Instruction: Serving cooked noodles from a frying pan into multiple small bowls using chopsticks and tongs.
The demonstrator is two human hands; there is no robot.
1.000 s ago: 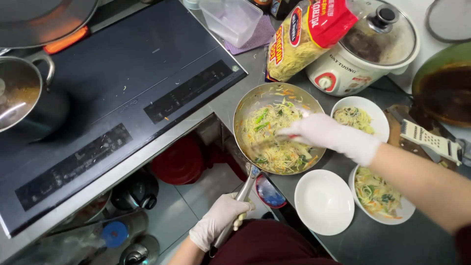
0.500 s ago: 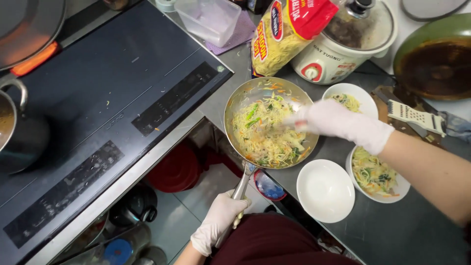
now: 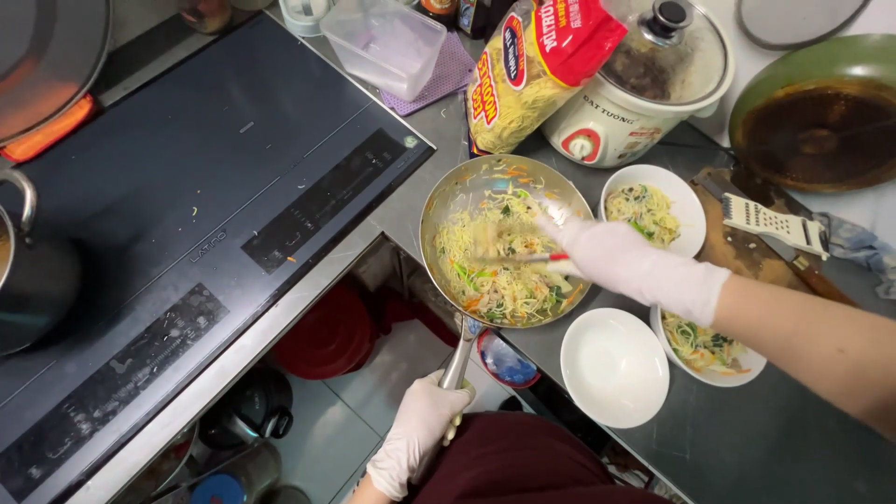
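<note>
A steel pan [image 3: 504, 245] of vegetable noodles is gripped by its handle in the left hand [image 3: 420, 431], fingers wrapped. Chopsticks [image 3: 513, 259] are pinched in the right hand [image 3: 621, 261] over it. An empty white bowl [image 3: 613, 366] sits beside two filled bowls.

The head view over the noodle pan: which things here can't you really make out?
- Chopsticks in the right hand: blurred, tips lost among noodles.
- Pan handle: its end hidden inside the left hand.
- Pot: cut off by the left edge.
- Rice cooker contents: unclear under its glass lid.
</note>
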